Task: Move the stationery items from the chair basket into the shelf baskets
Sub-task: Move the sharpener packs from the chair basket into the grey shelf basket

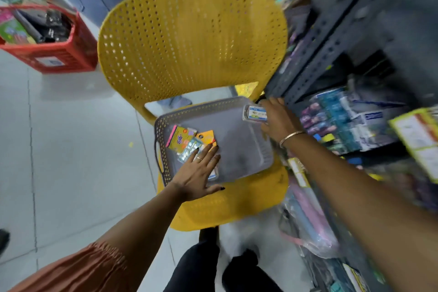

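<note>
A grey perforated basket point(239, 144) sits on the seat of a yellow chair point(189, 38). Inside at its left lie a yellow and pink packet point(181, 138), an orange packet point(208, 137) and a clear blister pack point(189, 149). My left hand point(201, 172) is spread open over these packets, fingers apart, palm down. My right hand point(278, 118) is at the basket's far right corner and grips a small clear box with a blue label point(255, 113). The view is blurred by motion.
A dark metal shelf rack point(331, 38) stands right of the chair, packed with stationery packs point(350, 118). A red crate point(54, 54) full of items sits on the tiled floor at the back left. Another person's legs show behind the chair.
</note>
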Demonstrator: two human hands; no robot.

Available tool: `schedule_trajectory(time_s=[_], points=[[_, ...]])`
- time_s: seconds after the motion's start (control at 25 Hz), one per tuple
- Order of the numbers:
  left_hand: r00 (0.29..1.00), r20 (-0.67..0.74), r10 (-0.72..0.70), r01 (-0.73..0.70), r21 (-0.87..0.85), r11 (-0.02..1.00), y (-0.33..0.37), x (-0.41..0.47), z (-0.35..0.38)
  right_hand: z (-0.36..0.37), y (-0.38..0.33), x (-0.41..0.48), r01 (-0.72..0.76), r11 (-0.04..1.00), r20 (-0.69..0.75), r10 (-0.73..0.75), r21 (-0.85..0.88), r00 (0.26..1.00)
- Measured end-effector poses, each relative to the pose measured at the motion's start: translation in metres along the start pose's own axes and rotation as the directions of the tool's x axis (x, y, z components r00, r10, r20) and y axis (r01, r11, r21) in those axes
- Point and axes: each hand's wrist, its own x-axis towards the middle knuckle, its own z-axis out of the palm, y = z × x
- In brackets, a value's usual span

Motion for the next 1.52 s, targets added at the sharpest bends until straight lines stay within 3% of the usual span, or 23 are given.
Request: schedule_trajectory(time_s=[0.28,0.48,0.56,0.76,0.88,1.04,1.2,1.32,1.52], points=[[0.949,-0.233,0.212,-0.188,0.123,0.975,0.064,0.025,-0.13,-0.185,-0.001,-0.084,-0.063,0.998,-0.231,0.059,-0.008,0.971],[0.85,-0.37,0.375,-0.285,0.277,0.918,0.163,0.03,-0.192,-0.295,0.013,-0.219,-0.119,0.993,-0.402,0.102,-0.018,0.91],[0.803,-0.392,0.45,-0.353,0.295,0.888,0.224,0.022,-0.203,-0.321,0.033,-0.291,-0.209,0.978,-0.443,0.176,-0.026,0.879],[0.664,-0.447,0.599,-0.482,0.356,0.8,0.382,-0.004,-0.202,-0.347,0.091,-0.457,-0.426,0.904,-0.442,0.37,-0.032,0.817],[0.571,-0.44,0.693,-0.592,0.364,0.719,0.48,-0.017,-0.189,-0.346,0.138,-0.555,-0.576,0.817,-0.432,0.514,-0.016,0.741],[0.436,-0.384,0.814,-0.698,0.427,0.575,0.589,-0.039,-0.173,-0.327,0.186,-0.655,-0.733,0.679,-0.4,0.683,0.039,0.611],[0.323,-0.255,0.911,-0.801,0.439,0.407,0.651,-0.054,-0.14,-0.308,0.206,-0.717,-0.823,0.562,-0.362,0.785,0.078,0.502],[0.312,-0.143,0.939,-0.853,0.393,0.343,0.67,-0.057,-0.109,-0.288,0.214,-0.746,-0.854,0.504,-0.293,0.842,0.131,0.453],[0.487,0.004,0.873,-0.835,0.294,0.465,0.671,-0.05,-0.088,-0.242,0.213,-0.769,-0.879,0.457,-0.101,0.889,0.138,0.446]])
